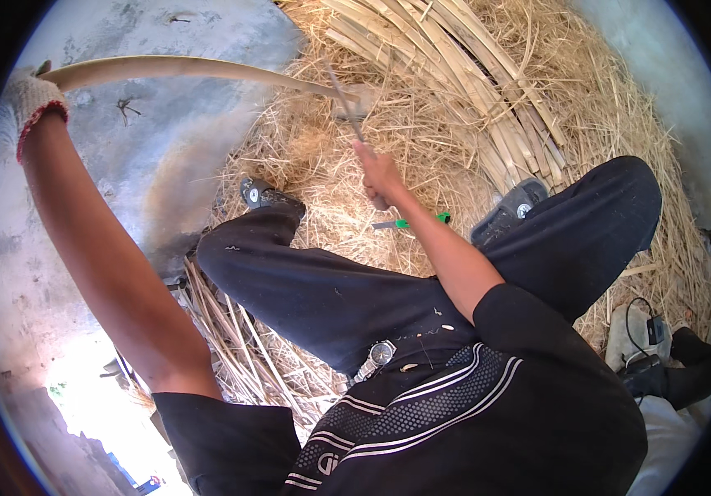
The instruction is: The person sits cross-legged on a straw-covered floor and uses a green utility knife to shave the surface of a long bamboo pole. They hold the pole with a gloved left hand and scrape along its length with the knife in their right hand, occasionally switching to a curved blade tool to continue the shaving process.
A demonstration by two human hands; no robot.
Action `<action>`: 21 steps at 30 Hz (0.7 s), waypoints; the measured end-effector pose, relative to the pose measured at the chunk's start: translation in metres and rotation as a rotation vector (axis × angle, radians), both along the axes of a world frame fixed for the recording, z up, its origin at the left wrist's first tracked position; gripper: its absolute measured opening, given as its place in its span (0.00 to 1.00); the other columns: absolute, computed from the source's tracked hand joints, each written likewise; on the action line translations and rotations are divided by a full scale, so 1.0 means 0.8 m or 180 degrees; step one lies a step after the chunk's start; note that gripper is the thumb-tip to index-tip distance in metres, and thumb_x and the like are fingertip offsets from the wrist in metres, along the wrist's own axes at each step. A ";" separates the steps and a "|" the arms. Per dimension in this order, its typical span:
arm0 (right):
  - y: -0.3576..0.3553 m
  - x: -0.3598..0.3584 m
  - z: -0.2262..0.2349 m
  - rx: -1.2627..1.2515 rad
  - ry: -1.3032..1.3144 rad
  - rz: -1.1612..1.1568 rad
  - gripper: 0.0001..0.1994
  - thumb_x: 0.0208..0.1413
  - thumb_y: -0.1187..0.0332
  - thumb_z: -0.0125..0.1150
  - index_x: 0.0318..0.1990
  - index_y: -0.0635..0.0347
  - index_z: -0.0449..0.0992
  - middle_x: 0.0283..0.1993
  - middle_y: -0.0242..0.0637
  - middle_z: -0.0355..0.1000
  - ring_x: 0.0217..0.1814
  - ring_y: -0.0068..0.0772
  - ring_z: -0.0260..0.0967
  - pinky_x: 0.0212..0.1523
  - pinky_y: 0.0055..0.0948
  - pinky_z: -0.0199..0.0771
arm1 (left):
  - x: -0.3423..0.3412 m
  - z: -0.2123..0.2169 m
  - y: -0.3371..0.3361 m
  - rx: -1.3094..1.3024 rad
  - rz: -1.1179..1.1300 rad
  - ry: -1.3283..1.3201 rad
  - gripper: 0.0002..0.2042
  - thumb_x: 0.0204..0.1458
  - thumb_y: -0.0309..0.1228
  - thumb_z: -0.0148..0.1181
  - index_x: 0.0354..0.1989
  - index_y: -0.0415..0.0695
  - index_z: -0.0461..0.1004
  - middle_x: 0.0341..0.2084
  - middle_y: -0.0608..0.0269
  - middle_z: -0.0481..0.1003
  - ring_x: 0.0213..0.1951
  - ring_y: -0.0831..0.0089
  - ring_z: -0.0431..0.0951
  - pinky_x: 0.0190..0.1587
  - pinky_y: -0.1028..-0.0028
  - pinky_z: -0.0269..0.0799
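over the straw-littered ground, a long pale cane strip (190, 70) is gripped at its end by the gloved left hand (29, 99) while a thin blade (345, 103) is clenched in the bare right hand (380, 175), so a slip could likely send the edge toward the outstretched arm.

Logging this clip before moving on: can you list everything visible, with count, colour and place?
Long bamboo strip: one, pale tan, curving across the upper left, gripped at its left end.
Knife: one, grey blade, set against the strip at centre top.
Split bamboo strips: a bundle, pale yellow, top centre.
Shavings: a heap, straw-coloured, under the legs.
Green-handled tool: one, lying on the shavings between the legs.
Wristwatch: one, silver, on the lap.
Sandals: two, grey.
Concrete floor: grey, left.
Left hand: white glove with red cuff, holding the strip.
Right hand: bare, holding the knife.
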State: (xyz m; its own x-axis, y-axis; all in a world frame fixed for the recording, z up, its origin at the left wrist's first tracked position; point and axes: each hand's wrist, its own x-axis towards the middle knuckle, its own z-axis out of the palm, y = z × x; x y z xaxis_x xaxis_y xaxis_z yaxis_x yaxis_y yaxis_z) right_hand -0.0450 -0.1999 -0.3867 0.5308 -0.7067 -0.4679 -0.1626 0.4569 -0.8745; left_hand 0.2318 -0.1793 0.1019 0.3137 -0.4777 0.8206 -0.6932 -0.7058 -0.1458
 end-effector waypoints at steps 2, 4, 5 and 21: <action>-0.020 -0.013 -0.024 0.0317 0.0346 -0.0117 0.31 0.60 0.36 0.48 0.22 0.59 0.66 0.14 0.29 0.61 0.11 0.24 0.60 0.12 0.30 0.63 | -0.003 -0.002 -0.007 0.0084 0.0053 -0.0067 0.10 0.56 0.31 0.56 0.40 0.41 0.80 0.34 0.55 0.80 0.36 0.65 0.80 0.41 0.69 0.73; -0.013 -0.025 -0.028 0.0349 0.0325 -0.0176 0.30 0.59 0.38 0.51 0.21 0.58 0.65 0.14 0.29 0.61 0.11 0.25 0.61 0.12 0.31 0.63 | -0.008 -0.004 0.001 0.0185 0.0163 -0.0087 0.09 0.56 0.30 0.57 0.39 0.41 0.81 0.33 0.54 0.81 0.35 0.65 0.80 0.40 0.69 0.73; -0.005 -0.024 -0.026 0.0316 0.0249 -0.0197 0.30 0.59 0.38 0.52 0.21 0.58 0.66 0.14 0.29 0.61 0.11 0.25 0.60 0.11 0.31 0.62 | 0.004 -0.008 0.002 0.0109 0.0078 -0.0118 0.10 0.57 0.33 0.58 0.39 0.41 0.80 0.32 0.55 0.80 0.33 0.66 0.80 0.39 0.69 0.73; 0.015 -0.030 -0.108 0.0312 0.0898 -0.0294 0.32 0.55 0.36 0.55 0.18 0.58 0.65 0.14 0.32 0.63 0.10 0.28 0.62 0.12 0.31 0.63 | 0.014 0.018 -0.021 -0.0275 -0.0054 0.0646 0.11 0.58 0.33 0.57 0.39 0.36 0.77 0.33 0.56 0.80 0.35 0.67 0.80 0.40 0.71 0.74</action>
